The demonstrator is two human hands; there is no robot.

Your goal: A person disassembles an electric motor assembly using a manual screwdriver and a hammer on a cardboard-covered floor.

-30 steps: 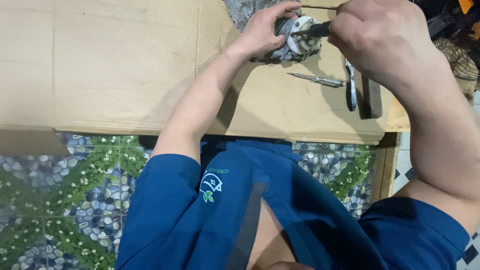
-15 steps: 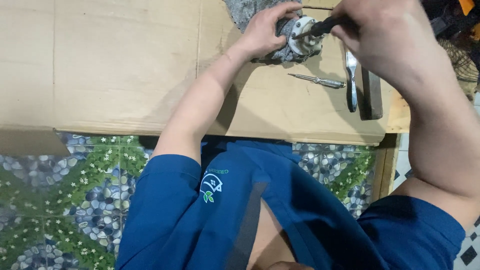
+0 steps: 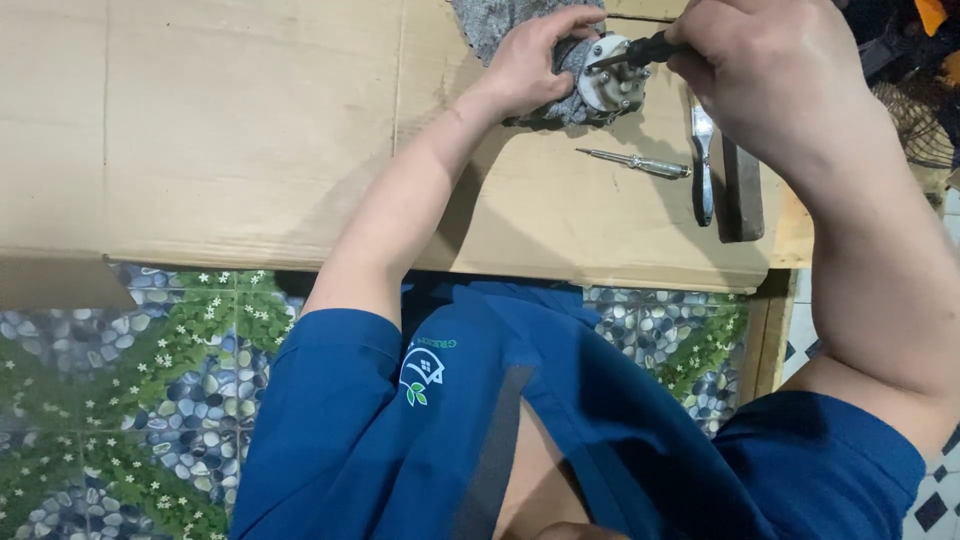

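While my left hand (image 3: 535, 62) grips the round grey metal part (image 3: 610, 82) through a grey rag (image 3: 500, 15) on the cardboard-covered counter (image 3: 250, 130), my right hand (image 3: 765, 70) clutches a black-handled screwdriver (image 3: 640, 50) against it, above pebble-and-grass patterned floor tiles (image 3: 150, 400).

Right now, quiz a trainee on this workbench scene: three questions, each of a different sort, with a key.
1. True or false: the left hand steadies the round metal part through a grey cloth.
2. Which does the right hand hold? A: the dark-handled tool; B: the small screwdriver; C: the pliers.
3. What surface do the loose tools lie on?

Key: 1 true. 2 A. 3 the cardboard sheet.
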